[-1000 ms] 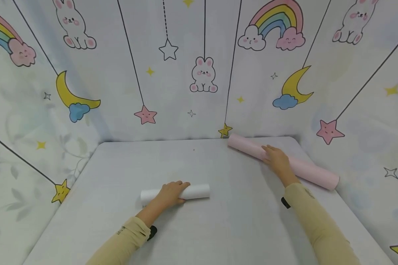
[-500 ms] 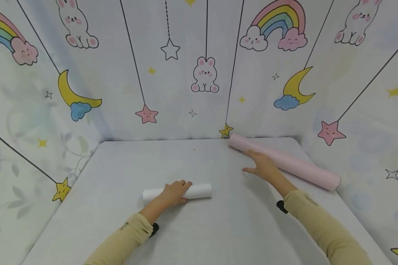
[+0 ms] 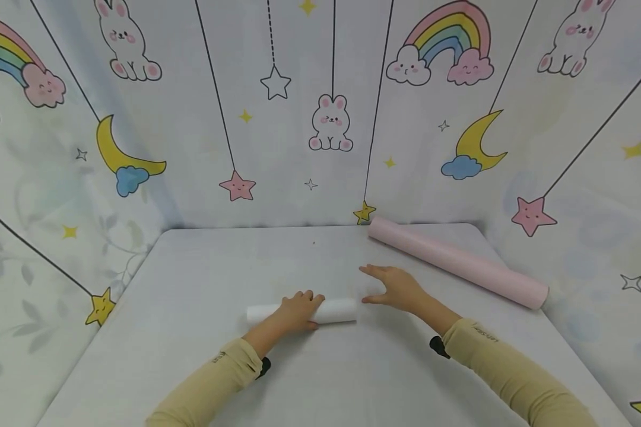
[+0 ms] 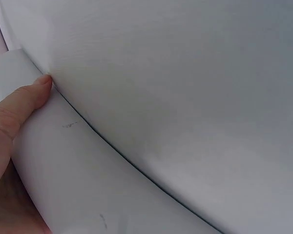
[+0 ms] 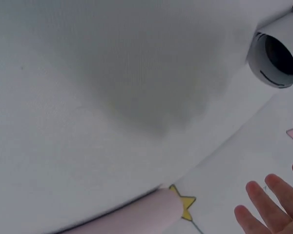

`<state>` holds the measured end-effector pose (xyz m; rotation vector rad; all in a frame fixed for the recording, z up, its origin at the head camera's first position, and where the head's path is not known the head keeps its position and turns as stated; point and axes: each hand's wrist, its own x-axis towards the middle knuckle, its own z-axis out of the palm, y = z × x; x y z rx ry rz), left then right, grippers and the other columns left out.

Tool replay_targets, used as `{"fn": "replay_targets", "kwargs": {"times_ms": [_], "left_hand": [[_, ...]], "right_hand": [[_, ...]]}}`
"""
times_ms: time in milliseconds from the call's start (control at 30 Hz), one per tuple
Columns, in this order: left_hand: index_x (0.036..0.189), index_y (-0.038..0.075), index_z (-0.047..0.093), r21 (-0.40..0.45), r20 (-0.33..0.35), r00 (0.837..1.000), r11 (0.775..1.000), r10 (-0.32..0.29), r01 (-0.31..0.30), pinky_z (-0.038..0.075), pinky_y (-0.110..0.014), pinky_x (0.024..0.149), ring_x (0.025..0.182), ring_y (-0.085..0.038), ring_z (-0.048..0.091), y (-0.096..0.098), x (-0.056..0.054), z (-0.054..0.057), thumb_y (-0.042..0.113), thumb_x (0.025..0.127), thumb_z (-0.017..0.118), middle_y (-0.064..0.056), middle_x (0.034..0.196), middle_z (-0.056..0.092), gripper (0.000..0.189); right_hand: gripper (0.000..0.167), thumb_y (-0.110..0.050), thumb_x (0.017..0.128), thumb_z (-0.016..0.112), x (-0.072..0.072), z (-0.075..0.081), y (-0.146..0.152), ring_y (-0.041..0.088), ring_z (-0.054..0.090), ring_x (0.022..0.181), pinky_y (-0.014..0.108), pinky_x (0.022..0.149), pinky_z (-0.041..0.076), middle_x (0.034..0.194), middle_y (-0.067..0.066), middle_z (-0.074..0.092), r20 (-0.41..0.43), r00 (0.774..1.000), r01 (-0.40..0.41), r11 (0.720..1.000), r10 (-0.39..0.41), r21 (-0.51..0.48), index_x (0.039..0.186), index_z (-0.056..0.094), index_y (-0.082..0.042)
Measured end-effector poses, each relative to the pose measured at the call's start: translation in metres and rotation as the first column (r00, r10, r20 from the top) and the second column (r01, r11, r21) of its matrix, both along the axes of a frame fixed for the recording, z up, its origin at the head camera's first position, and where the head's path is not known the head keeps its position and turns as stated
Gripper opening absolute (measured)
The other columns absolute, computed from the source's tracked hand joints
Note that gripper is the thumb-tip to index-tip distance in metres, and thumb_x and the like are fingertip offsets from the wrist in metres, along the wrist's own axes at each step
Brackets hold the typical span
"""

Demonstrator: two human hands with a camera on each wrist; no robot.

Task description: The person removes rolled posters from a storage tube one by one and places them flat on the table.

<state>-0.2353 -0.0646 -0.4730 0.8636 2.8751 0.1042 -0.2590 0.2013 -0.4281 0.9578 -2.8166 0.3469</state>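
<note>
A short white hollow roll (image 3: 339, 311) lies sideways on the white table. My left hand (image 3: 299, 311) grips its middle, fingers over the top and thumb on the near side. In the left wrist view, the thumb (image 4: 31, 95) presses along the white roll (image 4: 93, 165), and small dark marks show on its surface. My right hand (image 3: 397, 287) is off the roll's right end, thumb and fingers spread, holding nothing. The right wrist view shows its straight fingers (image 5: 268, 204) and the roll's hollow end (image 5: 263, 61).
A longer pink roll (image 3: 454, 258) lies slanted at the table's back right, between the back edge and the right edge. A fabric backdrop (image 3: 278, 142) with printed rabbits, stars and moons rises behind the table (image 3: 208, 267) and along both sides.
My right hand has let go of the pink roll and moved left and nearer, toward the white roll. My left hand has shifted slightly right together with the white roll.
</note>
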Motion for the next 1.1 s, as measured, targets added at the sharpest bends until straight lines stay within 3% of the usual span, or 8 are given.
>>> {"fn": "replay_targets", "kwargs": {"times_ms": [367, 633, 833, 1100], "left_hand": [[0.131, 0.016, 0.043, -0.038, 0.025, 1.0, 0.999, 0.003, -0.002, 0.046, -0.052, 0.076, 0.104, -0.025, 0.052, 0.023, -0.003, -0.005, 0.042, 0.079, 0.068, -0.008, 0.113, 0.052, 0.063], [0.133, 0.016, 0.041, -0.061, 0.019, 1.0, 0.998, -0.014, 0.015, 0.045, -0.053, 0.077, 0.107, -0.025, 0.051, 0.038, -0.007, -0.009, 0.043, 0.079, 0.067, -0.007, 0.116, 0.052, 0.065], [0.129, 0.017, 0.043, -0.079, -0.013, 0.999, 0.996, -0.033, 0.032, 0.047, -0.051, 0.074, 0.103, -0.024, 0.053, 0.046, -0.005, -0.007, 0.045, 0.079, 0.067, -0.005, 0.112, 0.053, 0.063], [0.128, 0.017, 0.045, -0.069, -0.025, 1.0, 0.998, -0.013, 0.012, 0.047, -0.049, 0.073, 0.099, -0.021, 0.053, 0.048, -0.003, -0.001, 0.045, 0.077, 0.069, -0.003, 0.107, 0.053, 0.063]], "right_hand": [[0.069, -0.047, 0.073, 0.071, 0.014, -0.015, -0.022, 0.029, 0.052, 0.113, 0.045, 0.087, 0.044, 0.128, 0.013, 0.053, 0.08, 0.993, -0.086, 0.995, 0.081, 0.054, 0.13, 0.052, -0.012], [0.07, -0.052, 0.079, 0.063, 0.018, -0.027, -0.028, 0.032, 0.056, 0.106, 0.047, 0.083, 0.045, 0.125, 0.015, 0.055, 0.097, 0.983, -0.156, 0.988, 0.155, -0.006, 0.129, 0.051, -0.004], [0.068, -0.044, 0.077, 0.069, 0.017, -0.034, -0.031, 0.029, 0.058, 0.104, 0.043, 0.083, 0.046, 0.122, 0.013, 0.058, 0.129, 0.987, -0.104, 0.993, 0.098, 0.046, 0.127, 0.053, -0.002], [0.061, -0.047, 0.079, 0.066, 0.015, -0.039, -0.03, 0.022, 0.061, 0.098, 0.038, 0.079, 0.047, 0.112, 0.008, 0.064, 0.141, 0.987, -0.095, 0.992, 0.083, 0.079, 0.123, 0.058, -0.005]]}}
